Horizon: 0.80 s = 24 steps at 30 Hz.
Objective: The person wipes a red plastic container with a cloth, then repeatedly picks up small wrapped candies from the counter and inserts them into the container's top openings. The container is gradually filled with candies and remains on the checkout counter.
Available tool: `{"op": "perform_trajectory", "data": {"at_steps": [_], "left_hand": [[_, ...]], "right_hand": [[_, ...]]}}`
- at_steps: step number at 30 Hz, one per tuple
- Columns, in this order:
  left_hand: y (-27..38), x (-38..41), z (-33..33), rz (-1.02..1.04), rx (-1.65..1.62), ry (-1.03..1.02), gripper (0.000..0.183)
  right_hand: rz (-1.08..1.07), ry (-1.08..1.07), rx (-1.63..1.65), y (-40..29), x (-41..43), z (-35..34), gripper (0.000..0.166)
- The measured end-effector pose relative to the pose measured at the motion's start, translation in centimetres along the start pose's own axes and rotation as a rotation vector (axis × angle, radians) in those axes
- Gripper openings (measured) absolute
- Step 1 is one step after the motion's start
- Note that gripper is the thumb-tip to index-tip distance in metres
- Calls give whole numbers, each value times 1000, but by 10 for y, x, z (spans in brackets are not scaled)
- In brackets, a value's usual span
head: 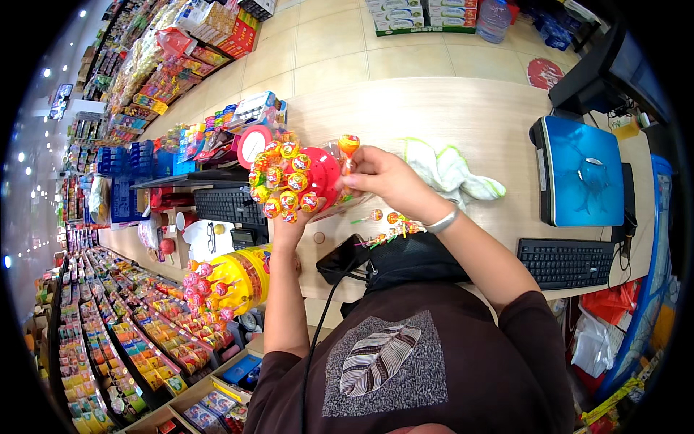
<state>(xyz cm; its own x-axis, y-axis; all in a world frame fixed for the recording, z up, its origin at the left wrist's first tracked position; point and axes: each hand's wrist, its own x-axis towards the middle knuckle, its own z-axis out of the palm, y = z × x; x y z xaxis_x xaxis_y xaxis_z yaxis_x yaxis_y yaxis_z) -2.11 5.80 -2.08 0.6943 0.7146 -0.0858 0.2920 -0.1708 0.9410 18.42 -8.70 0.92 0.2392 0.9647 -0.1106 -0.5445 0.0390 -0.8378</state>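
Note:
A clear plastic jar with a red lid point(323, 174) is tilted over the counter. Several wrapped lollipops point(288, 179) in yellow and orange wrappers stick out of holes in the lid. My left hand point(293, 225) grips the jar near the lid's edge, partly hidden by the lollipops. Between the thumb and fingers of my right hand point(379, 173) is a single lollipop point(348, 144), its orange head up, beside the jar. Several loose lollipops point(398, 223) lie on the counter below my right wrist.
A white cloth point(442, 168) and a smartphone point(342, 259) rest on the wooden counter point(477, 108). A yellow lollipop jar point(244, 279) stands beside my left forearm. Keyboards point(566, 263) point(227, 206), a blue-topped device point(583, 171) and a monitor point(612, 76) flank the work area.

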Motion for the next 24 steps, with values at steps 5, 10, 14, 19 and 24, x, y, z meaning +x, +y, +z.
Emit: {"op": "perform_trajectory", "data": {"at_steps": [5,10,14,19,24], "left_hand": [[0,-1,1,-2,46,24,50],[-22,2,-1,63,96,83,50],[-21,3,2,103,55,115,51],[-44,4,-6,125,188,117,51],[-43,5,-4,161,241,126,51]], "right_hand": [[-147,129,-307,22,31,14,27],[-185,154,-447,22,27,22,28],[-354,168,-650,29,32,19,30],[-666,149,-1058,25,37,24,24],[-681,143,-1063,24,33,26,24]]}}
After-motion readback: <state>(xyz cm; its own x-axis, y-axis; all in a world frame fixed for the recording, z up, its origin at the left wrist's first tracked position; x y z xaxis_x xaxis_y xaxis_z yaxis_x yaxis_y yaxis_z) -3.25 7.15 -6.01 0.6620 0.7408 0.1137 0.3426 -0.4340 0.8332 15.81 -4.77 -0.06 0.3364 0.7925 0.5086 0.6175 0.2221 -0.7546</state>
